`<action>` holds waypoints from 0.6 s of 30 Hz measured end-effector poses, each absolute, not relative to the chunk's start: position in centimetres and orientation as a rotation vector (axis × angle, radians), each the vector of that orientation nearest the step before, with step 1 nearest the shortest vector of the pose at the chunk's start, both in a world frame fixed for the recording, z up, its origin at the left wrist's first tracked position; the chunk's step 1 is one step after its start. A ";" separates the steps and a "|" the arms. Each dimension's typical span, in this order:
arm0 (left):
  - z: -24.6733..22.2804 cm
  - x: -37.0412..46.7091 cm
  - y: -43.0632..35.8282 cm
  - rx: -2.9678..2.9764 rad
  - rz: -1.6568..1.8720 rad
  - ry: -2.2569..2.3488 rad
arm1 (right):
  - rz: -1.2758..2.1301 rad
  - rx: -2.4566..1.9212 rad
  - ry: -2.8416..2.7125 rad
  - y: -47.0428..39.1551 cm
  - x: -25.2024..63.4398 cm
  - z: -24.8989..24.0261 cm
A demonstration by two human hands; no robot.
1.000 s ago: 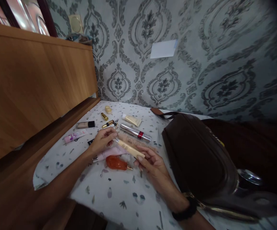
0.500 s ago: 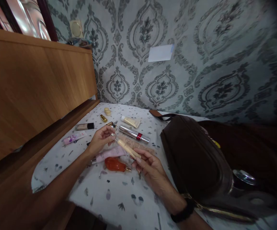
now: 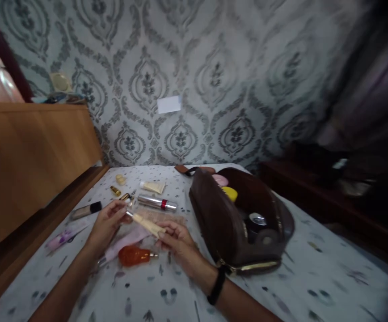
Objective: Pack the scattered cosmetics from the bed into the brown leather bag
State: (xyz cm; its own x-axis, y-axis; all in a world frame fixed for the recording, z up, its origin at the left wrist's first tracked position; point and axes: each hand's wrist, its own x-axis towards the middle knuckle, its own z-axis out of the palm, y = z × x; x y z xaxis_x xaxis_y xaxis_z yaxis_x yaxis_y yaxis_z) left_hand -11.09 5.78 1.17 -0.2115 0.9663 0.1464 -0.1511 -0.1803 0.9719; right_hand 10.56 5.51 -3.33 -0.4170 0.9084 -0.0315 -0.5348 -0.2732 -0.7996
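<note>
A slim cream-coloured cosmetic tube (image 3: 147,224) is held between my two hands above the cloth. My left hand (image 3: 111,218) pinches its narrow silver-and-white end. Around its wide flat end, the fingers of my right hand (image 3: 177,239) are closed. Just below lies an orange bottle (image 3: 133,256) on its side, next to a pale pink tube (image 3: 125,241) partly under my left hand. Behind the held tube are a beige tube (image 3: 172,218) and a silver cylinder with a red band (image 3: 157,202).
To the right stands an open brown bag (image 3: 214,228) with pink, yellow and black items inside. A cream tube (image 3: 153,186), a gold lipstick (image 3: 115,190), a foundation bottle (image 3: 86,210) and a purple-white tube (image 3: 65,236) lie around. A wooden cabinet (image 3: 36,156) borders the left.
The view has swung to the right and tilted up, showing more of the bag's opening and contents. Both hands keep hold of the cream tube.
</note>
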 end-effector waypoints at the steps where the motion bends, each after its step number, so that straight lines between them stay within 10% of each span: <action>1: 1.5 -11.0 5.8 1.129 1.552 1.159 | 1.863 -0.611 -0.866 5.5 10.5 -3.4; 18: 15.6 0.6 10.6 1.582 1.600 0.957 | 2.142 -0.439 -0.344 6.6 11.3 -2.9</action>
State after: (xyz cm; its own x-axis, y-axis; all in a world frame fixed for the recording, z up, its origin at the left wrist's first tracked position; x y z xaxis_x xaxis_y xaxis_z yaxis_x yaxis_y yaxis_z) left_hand 0.57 10.62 15.61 -0.0275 0.8672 0.4971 0.0276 -0.4965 0.8676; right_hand 11.34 6.58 -2.91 -0.5365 0.8240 -0.1825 -0.7253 -0.5607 -0.3994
